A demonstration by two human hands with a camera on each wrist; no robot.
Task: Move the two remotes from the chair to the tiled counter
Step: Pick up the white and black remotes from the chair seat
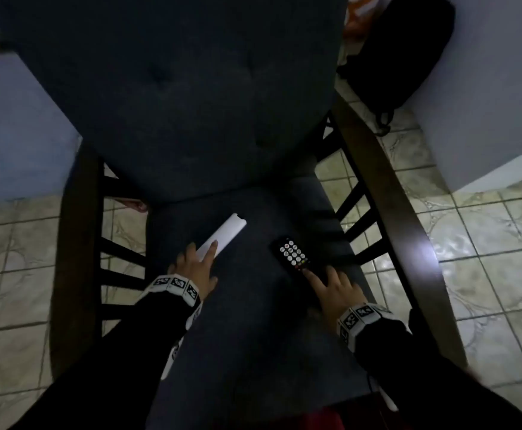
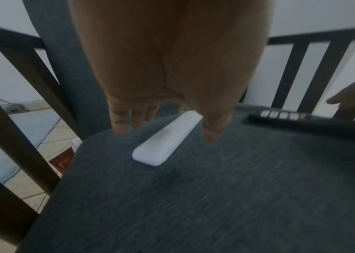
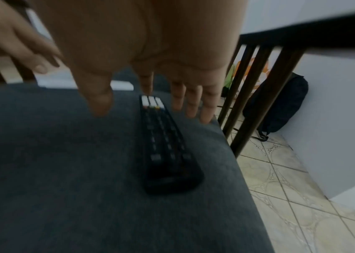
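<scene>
A pale tiled floor (image 1: 483, 243) is showing around a dark wooden chair (image 1: 374, 187) with a grey-blue padded seat cushion (image 1: 247, 305), and a black bag (image 1: 396, 57) is leaning against the light wall beyond the chair's right side. Both remotes are lying on the cushion, towards its back edge. The white remote (image 1: 222, 235) is sitting nearer the left edge, angled, and the left hand (image 1: 196, 268) is hovering over its near end with fingers spread wide and straight, gripping nothing. The black remote (image 1: 293, 254) is lying nearer the right edge, buttons up, and the right hand (image 1: 335, 288) is reaching over its near end, fingers likewise extended and apart; whether a fingertip is touching it cannot be told.
</scene>
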